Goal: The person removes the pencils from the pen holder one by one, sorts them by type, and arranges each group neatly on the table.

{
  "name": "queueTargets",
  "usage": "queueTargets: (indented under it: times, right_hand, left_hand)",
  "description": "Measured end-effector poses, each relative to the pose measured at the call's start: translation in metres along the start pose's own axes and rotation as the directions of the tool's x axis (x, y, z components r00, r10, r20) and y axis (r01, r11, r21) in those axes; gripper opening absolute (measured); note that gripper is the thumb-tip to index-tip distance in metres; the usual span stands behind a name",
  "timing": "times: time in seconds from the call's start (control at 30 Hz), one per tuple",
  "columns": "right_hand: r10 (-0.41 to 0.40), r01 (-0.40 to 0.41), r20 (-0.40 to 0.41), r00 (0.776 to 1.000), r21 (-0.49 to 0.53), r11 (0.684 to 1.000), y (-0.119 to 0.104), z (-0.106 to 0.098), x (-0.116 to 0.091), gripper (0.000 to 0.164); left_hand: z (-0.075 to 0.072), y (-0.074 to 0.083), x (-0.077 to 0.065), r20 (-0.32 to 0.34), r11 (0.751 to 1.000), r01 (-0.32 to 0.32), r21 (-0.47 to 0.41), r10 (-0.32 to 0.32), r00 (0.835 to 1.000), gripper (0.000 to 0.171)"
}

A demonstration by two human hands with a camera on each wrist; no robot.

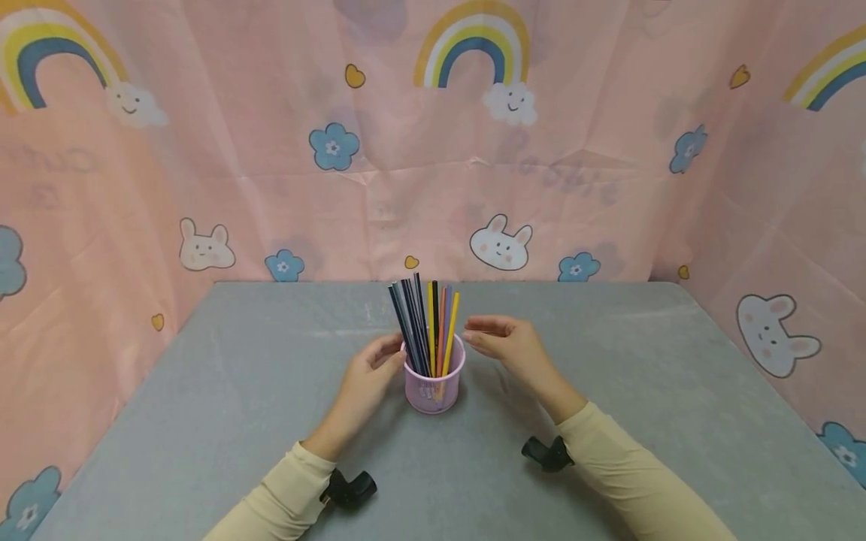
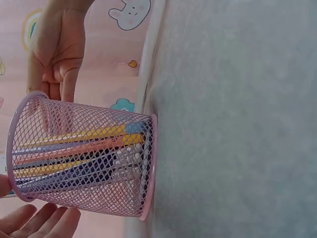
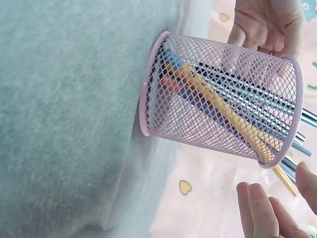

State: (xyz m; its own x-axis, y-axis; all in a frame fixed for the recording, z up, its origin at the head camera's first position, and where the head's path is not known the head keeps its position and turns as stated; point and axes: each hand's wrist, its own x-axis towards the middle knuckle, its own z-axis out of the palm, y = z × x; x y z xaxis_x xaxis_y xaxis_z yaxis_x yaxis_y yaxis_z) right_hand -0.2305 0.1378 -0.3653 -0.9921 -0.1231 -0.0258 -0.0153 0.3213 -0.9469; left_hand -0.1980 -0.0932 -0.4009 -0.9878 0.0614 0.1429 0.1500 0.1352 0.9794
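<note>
A pink mesh pen cup (image 1: 431, 394) stands upright on the grey table, filled with several pens and pencils (image 2: 74, 153). Dark ones lean left, while yellow, orange and purple ones stand to the right. Beside the cup's left side is my left hand (image 1: 368, 376), its fingers loosely bent and its thumb close to the rim; whether it touches the mesh cannot be told. My right hand (image 1: 521, 357) hovers to the right, apart from the cup, its fingers (image 3: 262, 210) extended toward it with nothing held. Pen tips stick out above the rim in the right wrist view.
The grey table (image 1: 223, 391) reaches back to a pink cloth backdrop (image 1: 406, 195) printed with rainbows, rabbits and flowers. Black wrist devices (image 1: 348, 490) are worn under both cream sleeves (image 1: 636, 473).
</note>
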Motion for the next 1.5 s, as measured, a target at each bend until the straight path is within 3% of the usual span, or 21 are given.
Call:
queueTargets:
  times: [0.37,0.63,1.5]
  right_hand:
    - [0.007,-0.008,0.012,1.000,0.059,0.998,-0.007,0.005,0.009,0.043]
    - [0.062,-0.061,-0.017,0.998,0.091,0.994,-0.013,0.012,0.015,0.044]
    - [0.038,-0.031,-0.062,0.997,0.110,0.993,-0.017,0.018,0.022,0.036]
  left_hand:
    - [0.003,-0.003,-0.001,-0.008,0.999,-0.015,-0.043,0.014,1.000,0.039]
    - [0.002,-0.006,0.000,-0.003,0.999,-0.018,-0.050,0.018,1.000,0.039]
    - [0.003,-0.006,0.000,-0.001,0.998,0.000,-0.062,0.000,1.000,0.039]
